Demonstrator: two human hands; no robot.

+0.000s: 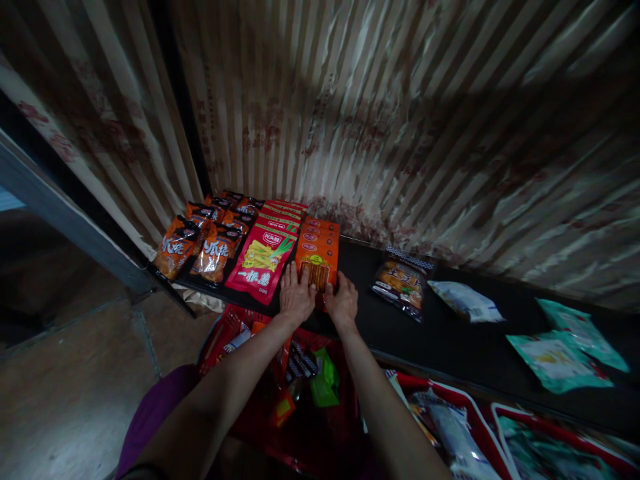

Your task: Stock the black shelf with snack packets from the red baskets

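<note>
Touching the nearest orange packet (316,268) with loosely spread left hand (297,297) at its left and right hand (343,301) at its right; cannot tell whether pinching.

left hand (299,295) bare | right hand (343,301) bare | forearms (250,363) uncovered | purple clothing (160,410)

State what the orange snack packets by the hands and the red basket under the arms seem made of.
Orange snack packets: probably smooth plastic film; thin, flat, overlapping printed faces suggest it, though coated paper is possible. Red basket: likely moulded plastic, judging by its openwork wall; dim light leaves finish unclear.
</note>
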